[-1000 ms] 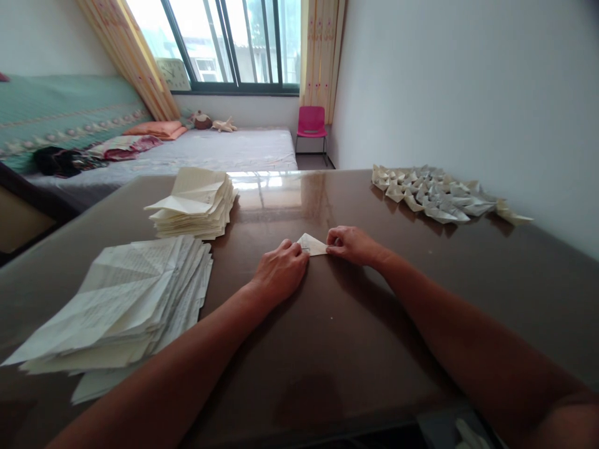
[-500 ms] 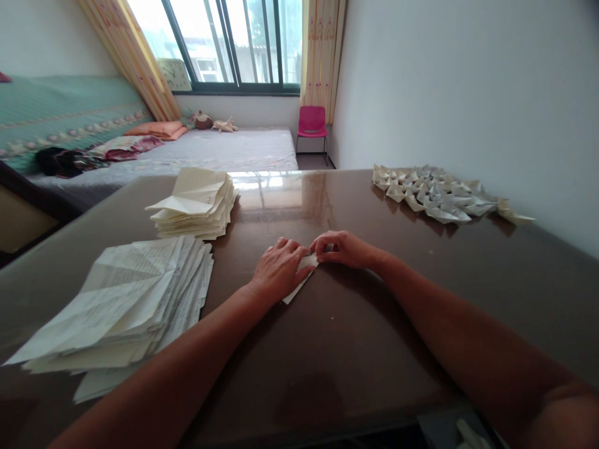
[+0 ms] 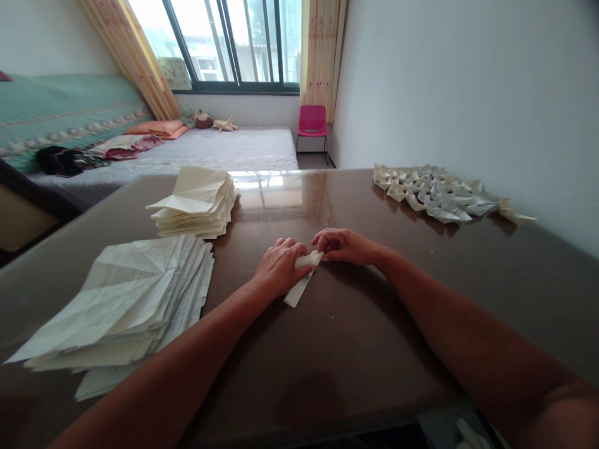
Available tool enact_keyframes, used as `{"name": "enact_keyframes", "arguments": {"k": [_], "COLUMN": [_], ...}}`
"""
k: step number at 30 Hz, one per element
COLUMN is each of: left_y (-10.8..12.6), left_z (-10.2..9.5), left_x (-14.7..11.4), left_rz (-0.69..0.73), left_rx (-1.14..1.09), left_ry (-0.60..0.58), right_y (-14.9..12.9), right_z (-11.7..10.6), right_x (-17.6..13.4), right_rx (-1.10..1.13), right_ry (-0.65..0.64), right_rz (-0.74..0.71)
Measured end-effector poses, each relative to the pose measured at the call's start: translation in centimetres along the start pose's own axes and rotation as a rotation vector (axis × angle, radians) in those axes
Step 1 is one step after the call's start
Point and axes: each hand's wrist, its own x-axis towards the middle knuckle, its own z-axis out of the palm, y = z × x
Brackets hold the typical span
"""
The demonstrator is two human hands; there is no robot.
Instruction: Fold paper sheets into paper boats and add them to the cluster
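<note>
Head view: small flat-folded off-white paper piece (image 3: 296, 293) lies on glossy brown counter (image 3: 337, 362), slanting out between two bare hands.
Left grip: left hand (image 3: 281, 265) pinches paper's upper-left part, thumb nearer camera.
Right grip: right hand (image 3: 345, 247) pinches its right tip, fingertips partly hidden.
Paper feel: likely very light, stiffer at layered creases, crushable; best held at folded edges and corners.
Stacks: creased white sheets (image 3: 126, 280), creased cream sheets (image 3: 199, 190), both left.
Boats: cluster of folded grey-and-cream paper boats (image 3: 437, 194), far right.
</note>
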Motion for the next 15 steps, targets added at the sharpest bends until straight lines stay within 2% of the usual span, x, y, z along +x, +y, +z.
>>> {"name": "enact_keyframes", "arguments": {"k": [4,8,15], "left_y": [-0.02,0.03,0.06], "left_z": [0.06,-0.07,-0.35], "left_x": [-0.03,-0.07,-0.16], "left_rz": [-0.029,-0.060,-0.036], "left_rx": [-0.033,-0.065,-0.058], "left_ry": [0.004,-0.012,-0.053], "right_y": [0.16,0.05,-0.25], "right_z": [-0.20,-0.09,-0.05], "right_x": [-0.14,-0.09,-0.09], "right_rx": [0.041,-0.044,-0.102], "right_ry": [-0.018,0.011,-0.028], "right_rz": [0.027,-0.034,-0.008]}}
